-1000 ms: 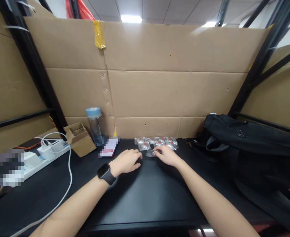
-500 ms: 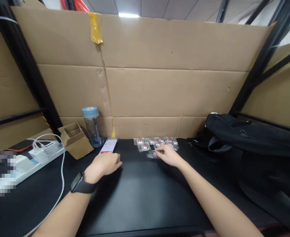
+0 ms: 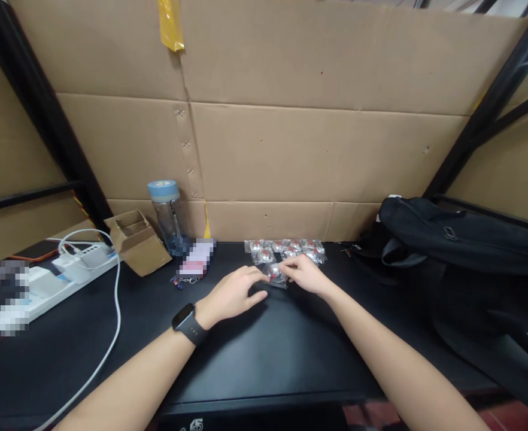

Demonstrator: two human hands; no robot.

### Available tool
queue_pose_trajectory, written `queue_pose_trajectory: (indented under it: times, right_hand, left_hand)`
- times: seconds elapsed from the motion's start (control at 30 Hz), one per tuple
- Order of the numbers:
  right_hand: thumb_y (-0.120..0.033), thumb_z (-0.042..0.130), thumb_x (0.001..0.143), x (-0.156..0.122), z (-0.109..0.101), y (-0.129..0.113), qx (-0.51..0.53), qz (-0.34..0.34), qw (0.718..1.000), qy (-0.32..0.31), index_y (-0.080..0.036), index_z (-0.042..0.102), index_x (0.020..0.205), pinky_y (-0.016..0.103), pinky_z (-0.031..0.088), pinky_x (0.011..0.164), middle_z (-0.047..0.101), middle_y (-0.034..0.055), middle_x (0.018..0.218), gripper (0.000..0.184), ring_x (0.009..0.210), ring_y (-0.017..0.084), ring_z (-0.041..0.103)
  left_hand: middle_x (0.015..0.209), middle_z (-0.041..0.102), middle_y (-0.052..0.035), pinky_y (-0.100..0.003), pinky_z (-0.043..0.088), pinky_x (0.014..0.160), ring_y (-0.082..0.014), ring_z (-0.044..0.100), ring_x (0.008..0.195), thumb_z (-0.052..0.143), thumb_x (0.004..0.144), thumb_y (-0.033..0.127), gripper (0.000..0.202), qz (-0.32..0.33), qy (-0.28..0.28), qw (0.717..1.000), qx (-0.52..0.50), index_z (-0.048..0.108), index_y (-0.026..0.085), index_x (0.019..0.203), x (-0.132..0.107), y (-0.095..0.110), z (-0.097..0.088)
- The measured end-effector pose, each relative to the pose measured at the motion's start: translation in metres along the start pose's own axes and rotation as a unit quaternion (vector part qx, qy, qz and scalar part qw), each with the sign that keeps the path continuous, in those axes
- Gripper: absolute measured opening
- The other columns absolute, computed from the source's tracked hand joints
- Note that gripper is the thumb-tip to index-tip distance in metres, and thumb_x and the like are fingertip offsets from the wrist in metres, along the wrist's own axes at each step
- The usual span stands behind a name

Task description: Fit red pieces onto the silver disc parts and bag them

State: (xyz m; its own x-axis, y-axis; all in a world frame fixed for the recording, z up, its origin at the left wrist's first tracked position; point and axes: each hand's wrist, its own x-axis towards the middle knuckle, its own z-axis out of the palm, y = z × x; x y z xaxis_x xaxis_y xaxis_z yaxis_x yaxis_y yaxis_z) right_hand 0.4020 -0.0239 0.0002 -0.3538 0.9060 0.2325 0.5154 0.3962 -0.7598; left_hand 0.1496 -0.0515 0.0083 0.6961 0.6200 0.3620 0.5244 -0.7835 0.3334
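Note:
My right hand (image 3: 305,274) pinches the right edge of a small clear plastic packet (image 3: 274,274) with something silvery and red inside. It tilts up a little above the black table. My left hand (image 3: 237,292), with a dark watch on its wrist, reaches in from the left. Its thumb and fingers are apart, the fingertips close by the packet's left edge; I cannot tell whether they touch it. Just behind lie several similar packets (image 3: 263,256) in a cluster on the table (image 3: 246,371).
Left of the hands are a phone (image 3: 197,257) with a charm, a blue-lidded bottle (image 3: 167,218), an open cardboard box (image 3: 142,248) and a white power strip (image 3: 44,302) with a trailing cable. A black bag (image 3: 461,257) fills the right side. Cardboard (image 3: 264,155) walls the back.
My left hand has moved right, from beside the phone to the packet, and its fingers have spread. The packet in my right hand now shows its face. The view has tipped downward.

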Motion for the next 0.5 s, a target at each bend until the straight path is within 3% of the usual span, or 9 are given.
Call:
queue_pose_trajectory:
  times: [0.17, 0.3, 0.4, 0.5]
  right_hand:
    - [-0.033, 0.062, 0.088, -0.001, -0.006, -0.001, -0.037, 0.010, 0.998, 0.041, -0.019, 0.080, 0.091, 0.030, 0.051, 0.068, 0.078, 0.0044, 0.083, 0.023, 0.071, 0.020, 0.067]
    - [-0.024, 0.063, 0.087, -0.004, -0.016, -0.010, -0.091, -0.035, 0.993, 0.073, -0.020, 0.080, 0.096, 0.033, 0.053, 0.077, 0.079, 0.0062, 0.087, 0.020, 0.079, 0.022, 0.071]
    - [-0.024, 0.063, 0.088, -0.006, -0.021, -0.014, -0.068, -0.056, 0.993, 0.085, -0.021, 0.076, 0.110, 0.033, 0.053, 0.077, 0.077, 0.0051, 0.086, 0.026, 0.077, 0.020, 0.070]
    - [-0.028, 0.064, 0.089, -0.007, -0.024, -0.014, -0.035, -0.060, 0.995, 0.076, -0.020, 0.075, 0.110, 0.032, 0.054, 0.074, 0.075, 0.0040, 0.083, 0.025, 0.075, 0.019, 0.068]
  left_hand:
    - [0.120, 0.069, -0.0081, -0.037, 0.048, 0.101, -0.0245, 0.063, 0.110, 0.055, 0.098, 0.041, 0.032, 0.007, -0.050, 0.998, 0.030, 0.073, 0.026, 0.121, -0.004, -0.006, 0.008]
    - [0.125, 0.066, -0.0077, -0.040, 0.046, 0.104, -0.0256, 0.061, 0.114, 0.055, 0.099, 0.042, 0.035, 0.014, -0.058, 0.997, 0.046, 0.071, 0.027, 0.126, -0.005, -0.010, 0.007]
    - [0.126, 0.064, -0.0080, -0.040, 0.046, 0.103, -0.0255, 0.060, 0.114, 0.055, 0.098, 0.041, 0.035, 0.017, -0.061, 0.997, 0.050, 0.070, 0.029, 0.128, -0.006, -0.010, 0.006]
    - [0.125, 0.063, -0.0082, -0.040, 0.046, 0.102, -0.0255, 0.060, 0.113, 0.057, 0.097, 0.040, 0.036, 0.013, -0.063, 0.997, 0.050, 0.068, 0.029, 0.130, -0.007, -0.010, 0.006]
